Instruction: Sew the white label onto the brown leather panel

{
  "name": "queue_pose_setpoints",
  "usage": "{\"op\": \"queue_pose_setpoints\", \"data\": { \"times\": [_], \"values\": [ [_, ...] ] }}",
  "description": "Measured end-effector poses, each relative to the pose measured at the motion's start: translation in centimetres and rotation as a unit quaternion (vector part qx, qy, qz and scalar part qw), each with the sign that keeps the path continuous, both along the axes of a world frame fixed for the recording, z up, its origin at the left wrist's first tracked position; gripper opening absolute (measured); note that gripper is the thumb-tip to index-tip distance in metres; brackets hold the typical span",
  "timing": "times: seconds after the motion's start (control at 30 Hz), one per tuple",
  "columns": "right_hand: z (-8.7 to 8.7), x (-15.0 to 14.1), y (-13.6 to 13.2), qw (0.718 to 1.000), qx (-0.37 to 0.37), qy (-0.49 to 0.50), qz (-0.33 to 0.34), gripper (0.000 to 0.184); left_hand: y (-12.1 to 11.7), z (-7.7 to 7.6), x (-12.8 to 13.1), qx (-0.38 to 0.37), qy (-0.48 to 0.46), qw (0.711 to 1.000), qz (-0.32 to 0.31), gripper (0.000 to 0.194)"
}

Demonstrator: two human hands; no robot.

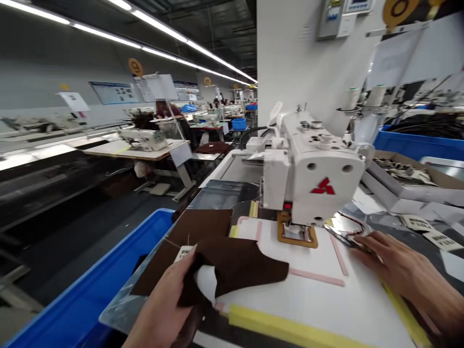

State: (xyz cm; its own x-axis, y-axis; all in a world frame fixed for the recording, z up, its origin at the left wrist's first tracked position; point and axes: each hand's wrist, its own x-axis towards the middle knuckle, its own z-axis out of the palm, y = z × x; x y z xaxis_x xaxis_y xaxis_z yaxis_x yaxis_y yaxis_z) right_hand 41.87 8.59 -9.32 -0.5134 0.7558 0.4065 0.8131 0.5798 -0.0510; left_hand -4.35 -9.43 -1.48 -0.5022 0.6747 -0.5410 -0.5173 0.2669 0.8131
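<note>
My left hand (165,299) is closed on a dark brown fabric piece (239,263) at the front left of the sewing machine (326,164). A white label (183,251) with dark print shows by my fingertips, and the fabric curls over toward the white work plate (308,302). My right hand (402,266) rests low over the plate's right side, fingers closed around thread snips (340,235) whose metal tips point at the machine's needle area. Under the machine head sits a tan frame clamp (297,241). Another brown fabric piece (159,273) lies flat behind my left hand.
A blue bin (90,285) stands below the table's left edge. Loose printed labels (442,240) lie at the right, near a cardboard box (444,176) of labels. Behind it is a blue crate (416,140) with dark material. A person (170,108) sits farther back.
</note>
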Motion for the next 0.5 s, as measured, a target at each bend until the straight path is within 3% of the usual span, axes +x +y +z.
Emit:
{"op": "queue_pose_setpoints", "data": {
  "times": [0.1,0.2,0.37,0.5],
  "values": [
    [0.4,-0.6,-1.3,0.999,0.038,0.013,0.018,0.030,-0.4,0.7,0.0,-0.016,-0.010,0.999,0.036,0.030],
    [2.7,-3.7,-5.1,0.994,0.074,0.041,0.063,0.025,-0.7,0.6,0.2,-0.005,-0.020,1.000,0.022,0.037],
    [7.6,-13.7,-12.2,0.969,0.058,0.042,0.237,0.034,-1.3,-0.4,0.3,0.006,-0.023,1.000,-0.003,0.051],
    [8.0,-21.3,-14.1,0.965,-0.005,0.018,0.260,0.071,-1.7,-0.6,0.3,0.028,-0.020,0.999,-0.022,0.042]
  ]
}}
